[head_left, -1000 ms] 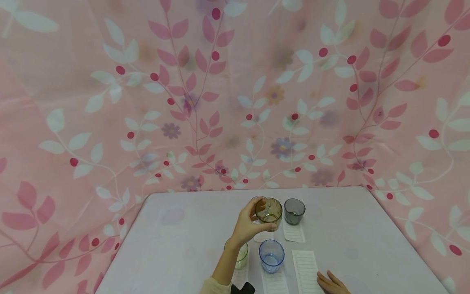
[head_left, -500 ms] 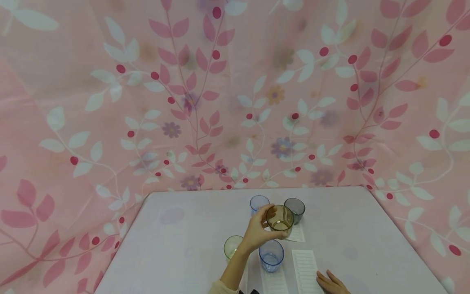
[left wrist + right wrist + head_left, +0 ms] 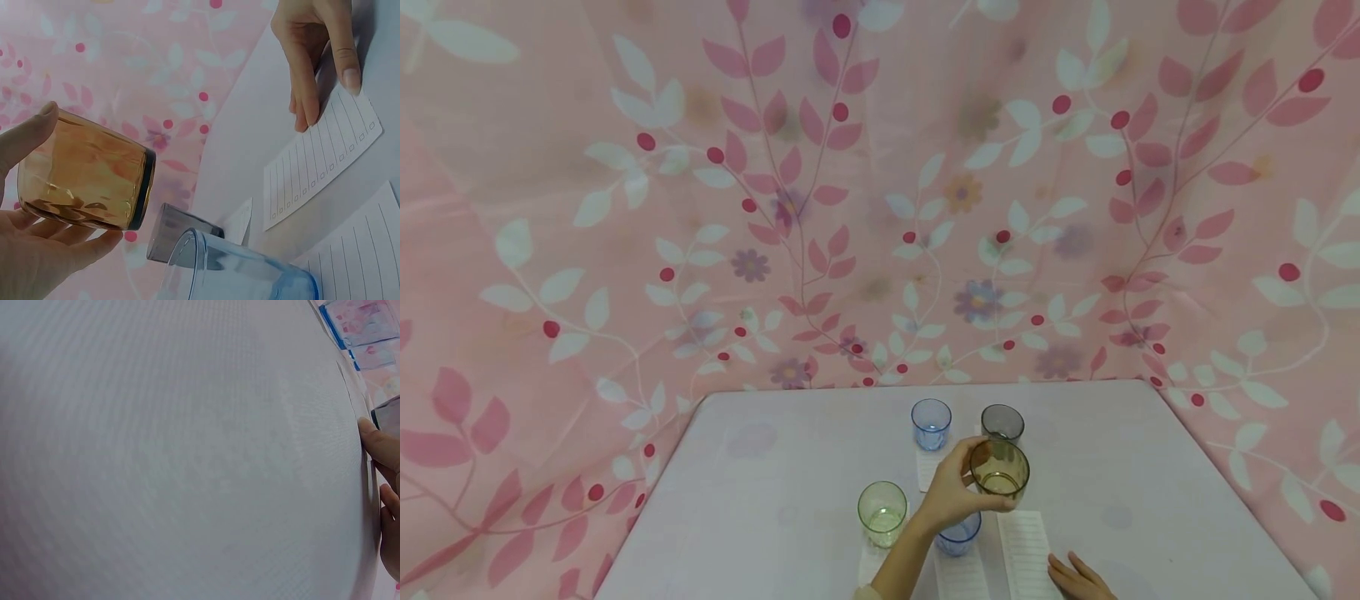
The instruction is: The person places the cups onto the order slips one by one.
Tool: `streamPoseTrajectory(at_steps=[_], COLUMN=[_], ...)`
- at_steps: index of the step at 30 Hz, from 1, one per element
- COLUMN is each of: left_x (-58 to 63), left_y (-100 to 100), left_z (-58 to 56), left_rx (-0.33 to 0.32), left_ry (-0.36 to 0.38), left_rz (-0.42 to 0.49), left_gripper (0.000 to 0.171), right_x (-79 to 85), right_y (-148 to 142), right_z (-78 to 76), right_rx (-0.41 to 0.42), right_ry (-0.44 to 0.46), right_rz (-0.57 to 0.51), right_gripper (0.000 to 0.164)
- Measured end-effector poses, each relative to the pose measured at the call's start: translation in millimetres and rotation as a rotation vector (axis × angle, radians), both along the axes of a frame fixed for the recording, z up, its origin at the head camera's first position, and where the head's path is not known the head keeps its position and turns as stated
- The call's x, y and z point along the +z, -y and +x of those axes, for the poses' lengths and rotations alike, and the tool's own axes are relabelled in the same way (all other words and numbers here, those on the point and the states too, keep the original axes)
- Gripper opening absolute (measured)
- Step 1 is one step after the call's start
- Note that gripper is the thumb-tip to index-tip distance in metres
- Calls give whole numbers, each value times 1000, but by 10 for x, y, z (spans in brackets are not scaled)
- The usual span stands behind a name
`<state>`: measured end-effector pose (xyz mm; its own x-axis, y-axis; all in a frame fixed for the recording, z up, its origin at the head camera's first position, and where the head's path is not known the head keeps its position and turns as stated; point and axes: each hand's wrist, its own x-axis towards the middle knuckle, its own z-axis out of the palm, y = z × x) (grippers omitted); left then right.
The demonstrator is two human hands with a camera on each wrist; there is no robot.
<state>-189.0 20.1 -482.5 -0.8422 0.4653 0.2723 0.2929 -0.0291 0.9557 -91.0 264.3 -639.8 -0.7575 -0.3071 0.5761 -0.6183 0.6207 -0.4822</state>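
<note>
My left hand (image 3: 951, 493) grips an amber drinking glass (image 3: 1000, 475) by its sides, thumb on one side and fingers on the other. The amber glass (image 3: 94, 169) is held up off the table. A blue glass (image 3: 957, 537) stands partly behind my left wrist, on a lined paper slip. Behind the amber glass, a grey glass (image 3: 1002, 421) is partly covered. My right hand (image 3: 1078, 577) rests on the table with loosely extended fingers, its fingertips at the edge of a lined paper slip (image 3: 1024, 550) with no glass on it.
A green glass (image 3: 882, 512) stands left of my left hand. Another blue glass (image 3: 931, 425) is farther back, with a paper slip (image 3: 928, 471) in front of it. The white table (image 3: 760, 500) ends at a pink floral curtain (image 3: 880, 208).
My left hand has carried the amber glass right and toward me, from near the back blue glass to above the bare slip's far end. My right hand has stayed put.
</note>
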Motion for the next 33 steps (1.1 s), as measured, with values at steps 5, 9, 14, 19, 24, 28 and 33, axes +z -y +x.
streamPoseTrajectory(at_steps=[5,9,14,19,24,28,33], left_x=[-12,-11,-43,-136,-253,-315,-381], left_y=[-101,-178,-269,-355,-432,-473,-499], left_z=[36,94,161,208,272,322,350], left_rx=[-6,35,75,77,113,154,184], left_ry=[-16,-14,-1,-3,23,61,77], left_rz=[-14,-62,-99,-118,-158,-164,-192], left_gripper=[77,78,78,78,77,75,76], right_x=[2,-8,-35,-91,-137,-148,-165], right_y=[-17,-37,-33,-26,-47,-52,-47], right_z=[-12,-49,-64,-59,-120,-206,-342], right_rx=[11,55,55,35,64,92,129], right_ry=[-6,-50,-71,-78,-212,-381,-587], right_rz=[10,31,22,-1,52,120,199], right_gripper=[87,89,91,88,84,64,50])
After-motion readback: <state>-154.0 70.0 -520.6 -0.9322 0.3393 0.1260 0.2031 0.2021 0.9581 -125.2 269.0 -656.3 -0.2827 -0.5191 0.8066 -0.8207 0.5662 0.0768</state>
